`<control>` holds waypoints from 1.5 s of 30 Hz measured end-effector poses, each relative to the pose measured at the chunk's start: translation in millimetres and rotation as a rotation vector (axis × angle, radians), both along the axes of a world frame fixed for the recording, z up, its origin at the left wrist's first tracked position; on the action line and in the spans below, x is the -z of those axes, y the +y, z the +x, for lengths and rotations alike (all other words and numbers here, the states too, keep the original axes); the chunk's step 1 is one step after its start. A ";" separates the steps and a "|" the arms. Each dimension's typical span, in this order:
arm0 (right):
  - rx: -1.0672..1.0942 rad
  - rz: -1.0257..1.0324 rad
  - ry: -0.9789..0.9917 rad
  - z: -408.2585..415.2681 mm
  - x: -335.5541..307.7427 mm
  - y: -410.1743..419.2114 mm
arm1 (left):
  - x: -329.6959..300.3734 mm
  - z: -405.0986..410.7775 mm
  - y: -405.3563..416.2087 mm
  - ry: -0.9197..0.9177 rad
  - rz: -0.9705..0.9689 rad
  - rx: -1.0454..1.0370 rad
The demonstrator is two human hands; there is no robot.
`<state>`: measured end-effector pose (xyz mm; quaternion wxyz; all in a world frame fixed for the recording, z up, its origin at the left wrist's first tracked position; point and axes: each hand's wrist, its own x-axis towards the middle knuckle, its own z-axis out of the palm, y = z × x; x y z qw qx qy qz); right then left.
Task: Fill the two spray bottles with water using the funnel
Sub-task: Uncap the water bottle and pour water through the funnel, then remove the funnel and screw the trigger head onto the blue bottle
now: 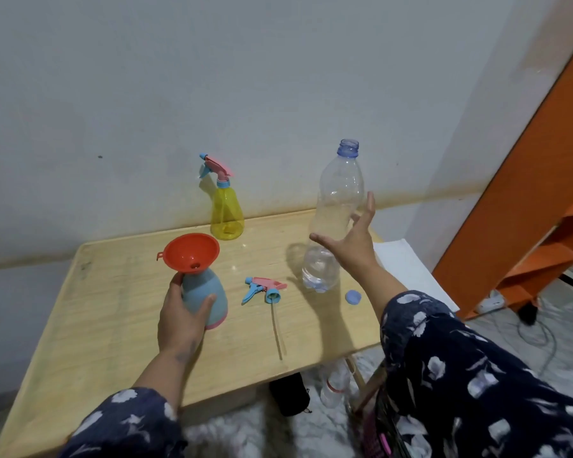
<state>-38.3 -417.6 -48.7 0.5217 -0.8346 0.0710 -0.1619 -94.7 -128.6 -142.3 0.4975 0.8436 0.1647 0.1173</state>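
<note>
- The left hand grips the blue bottle at about 8 o'clock on the table, fingers and thumb curled round its body, holding it upright.
- The funnel sits in the blue bottle's neck, tilted a little toward the viewer.
- The yellow bottle stands at 12 o'clock near the wall, well apart, its sprayer on; whether it holds water I cannot tell.
- A loose sprayer lies at the table's centre, just right of the blue bottle, its dip tube pointing toward 6 o'clock.
- The water bottle stands uncapped at 2 o'clock, with only a little water visible at its base.
- Its cap lies at 4 o'clock, just beside it.
- The right hand is spread wide, fingers straight, at the water bottle's right side and holding nothing; whether it touches the plastic I cannot tell.
- Judged step: filling the blue bottle, with the hand either reaching for or letting go of the water bottle.
- If reaching, the next move calls for a firm grasp at mid-body, then a slow tip over the funnel while the left hand steadies the base.
</note>
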 end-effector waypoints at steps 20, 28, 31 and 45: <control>-0.506 -0.331 -0.002 -45.7 -7.8 159.2 | -5.3 1.2 5.9 0.046 -0.067 0.057; -0.485 -0.176 0.043 -15.8 0.8 197.6 | 9.5 3.2 10.2 0.085 -0.033 0.049; -0.448 -0.075 0.050 -14.4 3.6 199.4 | 13.0 4.9 11.8 0.074 -0.068 0.068; -0.284 -0.145 0.244 31.4 1.6 142.2 | 13.7 3.0 14.1 0.062 -0.047 0.120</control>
